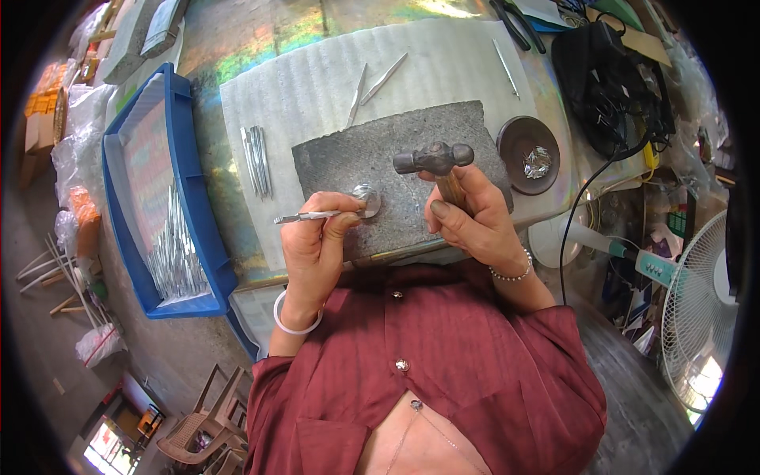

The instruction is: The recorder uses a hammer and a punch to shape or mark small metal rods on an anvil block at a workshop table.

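My left hand pinches a slim silvery metal rod between thumb and fingers, its tip by a small round shiny metal piece on a dark grey stone slab. Whether rod and round piece touch, I cannot tell. My right hand is closed round the wooden handle of a ball-peen hammer. The hammer's dark metal head appears raised over the slab, to the right of the round piece. Behind the slab, two similar slim metal rods lie on a white foam sheet.
A bundle of rods lies left of the slab; another single rod lies at the far right. Further left stands a blue tray with many rods. A brown bowl holds small silvery pieces. Beyond are a black bag, cable and fan.
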`<action>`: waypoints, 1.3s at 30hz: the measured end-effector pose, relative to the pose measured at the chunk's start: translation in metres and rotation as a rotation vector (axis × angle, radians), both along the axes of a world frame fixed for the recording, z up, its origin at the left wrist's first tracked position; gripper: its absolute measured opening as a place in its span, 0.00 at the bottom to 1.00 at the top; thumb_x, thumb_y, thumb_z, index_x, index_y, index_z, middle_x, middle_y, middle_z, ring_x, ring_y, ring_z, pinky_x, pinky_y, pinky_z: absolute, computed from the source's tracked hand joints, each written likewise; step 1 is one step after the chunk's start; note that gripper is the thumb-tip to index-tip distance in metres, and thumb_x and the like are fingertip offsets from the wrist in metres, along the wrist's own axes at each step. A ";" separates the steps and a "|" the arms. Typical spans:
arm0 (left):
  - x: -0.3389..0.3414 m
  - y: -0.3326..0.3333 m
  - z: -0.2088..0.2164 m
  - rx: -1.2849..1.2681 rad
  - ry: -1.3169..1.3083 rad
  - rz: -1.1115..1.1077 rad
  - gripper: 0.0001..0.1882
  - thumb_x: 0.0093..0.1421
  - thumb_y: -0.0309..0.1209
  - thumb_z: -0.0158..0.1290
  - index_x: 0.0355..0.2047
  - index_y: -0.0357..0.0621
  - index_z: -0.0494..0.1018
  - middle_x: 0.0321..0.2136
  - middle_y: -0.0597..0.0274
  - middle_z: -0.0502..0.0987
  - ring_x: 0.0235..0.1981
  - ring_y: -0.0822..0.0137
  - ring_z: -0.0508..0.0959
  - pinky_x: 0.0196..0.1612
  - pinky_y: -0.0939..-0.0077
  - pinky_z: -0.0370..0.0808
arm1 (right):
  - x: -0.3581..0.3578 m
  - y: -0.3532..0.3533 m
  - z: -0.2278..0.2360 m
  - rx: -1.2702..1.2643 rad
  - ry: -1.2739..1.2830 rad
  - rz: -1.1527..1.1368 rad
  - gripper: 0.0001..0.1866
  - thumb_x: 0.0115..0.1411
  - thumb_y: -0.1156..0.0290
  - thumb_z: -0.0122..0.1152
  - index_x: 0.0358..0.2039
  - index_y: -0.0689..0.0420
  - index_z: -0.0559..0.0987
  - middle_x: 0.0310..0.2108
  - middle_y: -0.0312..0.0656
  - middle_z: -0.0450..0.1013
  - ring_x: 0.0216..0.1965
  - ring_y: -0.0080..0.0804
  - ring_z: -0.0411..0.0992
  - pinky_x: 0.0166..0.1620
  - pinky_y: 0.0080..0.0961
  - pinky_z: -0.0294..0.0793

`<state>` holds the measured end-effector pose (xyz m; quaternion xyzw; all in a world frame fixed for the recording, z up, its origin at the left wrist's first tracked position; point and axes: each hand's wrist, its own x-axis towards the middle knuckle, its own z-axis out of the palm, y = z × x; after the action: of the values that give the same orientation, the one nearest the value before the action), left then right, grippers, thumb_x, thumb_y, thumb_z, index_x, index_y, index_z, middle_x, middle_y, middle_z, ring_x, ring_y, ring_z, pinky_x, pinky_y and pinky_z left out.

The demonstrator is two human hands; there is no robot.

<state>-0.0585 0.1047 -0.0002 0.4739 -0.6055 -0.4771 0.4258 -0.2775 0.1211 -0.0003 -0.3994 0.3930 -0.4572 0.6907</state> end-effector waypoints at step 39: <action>0.005 -0.002 -0.002 -0.572 -0.512 -0.164 0.10 0.44 0.20 0.51 0.31 0.41 0.69 0.26 0.58 0.70 0.23 0.58 0.76 0.22 0.70 0.73 | 0.037 -0.022 0.103 -0.594 0.664 0.308 0.16 0.49 0.80 0.60 0.40 0.59 0.68 0.31 0.44 0.68 0.28 0.39 0.72 0.31 0.28 0.72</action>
<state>-0.0536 0.1026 -0.0027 0.3900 -0.8364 -0.1880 0.3362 -0.2405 0.0990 0.1027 -0.7580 0.3809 -0.2898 0.4431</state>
